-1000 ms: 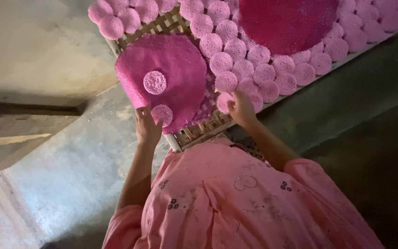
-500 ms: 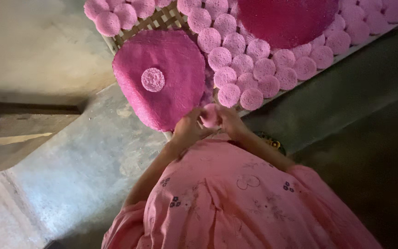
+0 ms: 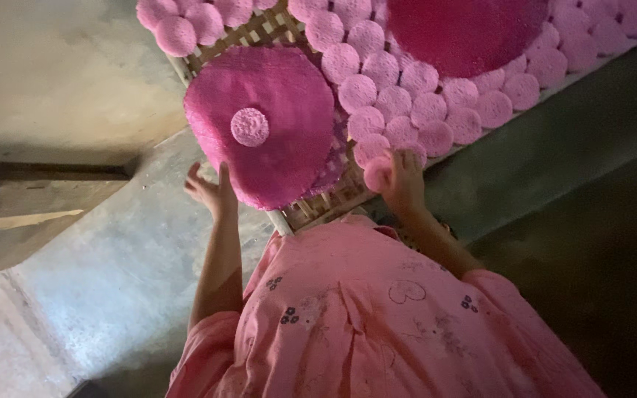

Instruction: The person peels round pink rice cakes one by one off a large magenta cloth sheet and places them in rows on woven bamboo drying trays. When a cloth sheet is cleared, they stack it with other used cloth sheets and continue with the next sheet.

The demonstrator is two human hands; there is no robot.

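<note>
Right hand (image 3: 401, 177) curled around a small pink disc (image 3: 376, 174), pinching it at the near edge of the woven rack (image 3: 318, 206); grip sits on the disc's rim, which keeps the flat face free to lie down flush. The disc is just at the end of the nearest row, touching or almost touching its neighbours there, so it reads as the next piece in the line. Left hand (image 3: 211, 191) open, fingers spread, holding nothing, beside the near left edge of the big pink round (image 3: 267, 121); whether it touches that edge cannot be told. That round lies flat on the rack's left end, overhanging the near corner a little, with one small disc (image 3: 249, 127) resting on its middle. To the right, rows of small discs (image 3: 414, 103) lie packed edge to edge in a single layer, none stacked, likely so each face gets air through the lattice below. A second, darker round (image 3: 466, 29) covers part of the far rows. The rack stands on a grey concrete floor (image 3: 112, 280); a pale slab (image 3: 38, 88) lies to the left. Pink sleeves (image 3: 377, 324) fill the near view.
</note>
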